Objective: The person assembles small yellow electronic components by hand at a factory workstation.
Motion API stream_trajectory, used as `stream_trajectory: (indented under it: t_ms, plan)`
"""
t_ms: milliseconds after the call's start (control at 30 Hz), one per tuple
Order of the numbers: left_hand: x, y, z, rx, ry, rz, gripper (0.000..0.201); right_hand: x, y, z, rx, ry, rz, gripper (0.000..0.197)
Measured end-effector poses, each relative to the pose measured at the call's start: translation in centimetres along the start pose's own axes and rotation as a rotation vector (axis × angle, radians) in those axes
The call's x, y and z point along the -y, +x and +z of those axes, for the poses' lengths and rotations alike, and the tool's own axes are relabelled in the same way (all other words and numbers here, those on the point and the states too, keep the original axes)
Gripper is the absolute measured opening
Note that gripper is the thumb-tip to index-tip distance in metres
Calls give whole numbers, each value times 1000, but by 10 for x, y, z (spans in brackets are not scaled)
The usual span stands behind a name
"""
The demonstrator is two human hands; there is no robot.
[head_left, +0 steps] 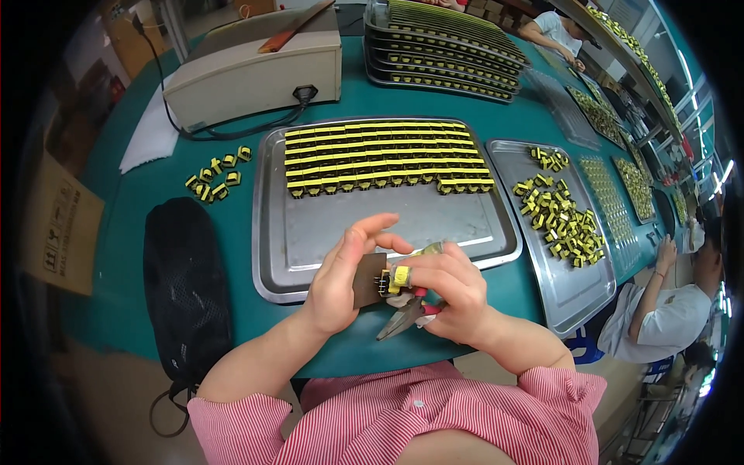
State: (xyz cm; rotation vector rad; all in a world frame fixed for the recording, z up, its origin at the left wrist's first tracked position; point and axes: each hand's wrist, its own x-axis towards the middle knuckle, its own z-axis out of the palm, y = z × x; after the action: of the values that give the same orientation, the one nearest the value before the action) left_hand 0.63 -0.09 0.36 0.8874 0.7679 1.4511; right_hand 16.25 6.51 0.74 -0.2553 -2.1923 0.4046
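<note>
My left hand holds a flat brown plate against its palm, thumb and upper fingers stretched out; its lower fingers are hidden. My right hand pinches a small yellow-and-black transformer, its metal pins pointing toward the plate. A pair of pliers with red handles is also gripped in that hand, jaws pointing down and left. Just beyond both hands lies a metal tray, with rows of yellow-and-black transformers lined up in its far part.
A second tray at right carries loose transformers. Several more lie at left, near a black pouch. Behind stand a beige box-shaped device with a cable and stacked trays. Co-workers sit along the right.
</note>
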Motion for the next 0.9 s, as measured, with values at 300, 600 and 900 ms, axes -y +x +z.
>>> stream_trajectory:
  t_ms: [300, 600, 900]
  plan:
    - [2, -1, 1, 23, 43, 22, 62, 3, 0, 0, 13, -18, -16, 38]
    - [8, -1, -1, 83, 145, 9, 63, 7, 2, -1, 50, -93, -49, 41]
    - [10, -1, -2, 63, 176, -18, 64, 10, 5, 0, 74, -109, -79, 40]
